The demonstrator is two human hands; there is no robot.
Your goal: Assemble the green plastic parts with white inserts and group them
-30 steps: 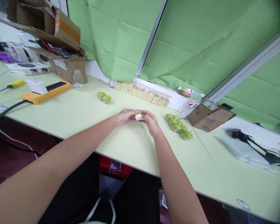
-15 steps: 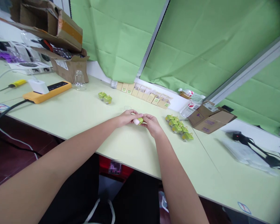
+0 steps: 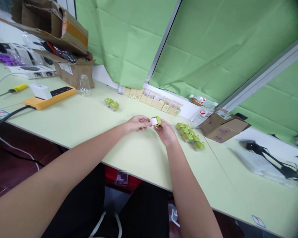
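Note:
A small green cover (image 3: 158, 120) with a rounded white piece (image 3: 154, 121) seated in it is held up over the table. My right hand (image 3: 167, 132) is closed around the green cover from the right. From the left, the thumb and fingertips of my left hand (image 3: 139, 123) pinch at the near edge of the white piece. The kind of item is too small to make out. Just behind my left hand, a faint clear plastic piece (image 3: 136, 115) lies on the table, partly hidden.
Several green-topped clear containers (image 3: 188, 136) stand right of my hands, two green ones (image 3: 112, 104) to the left. Small cardboard boxes (image 3: 151, 99) line the wall. An orange power strip (image 3: 51, 98), a clear jar (image 3: 84, 86) and an open carton (image 3: 223, 125) sit farther out.
Both hands have shifted slightly right with the green and white item. It has turned, so the white piece's face shows framed by the green cover. My left fingers have drawn back to its left edge.

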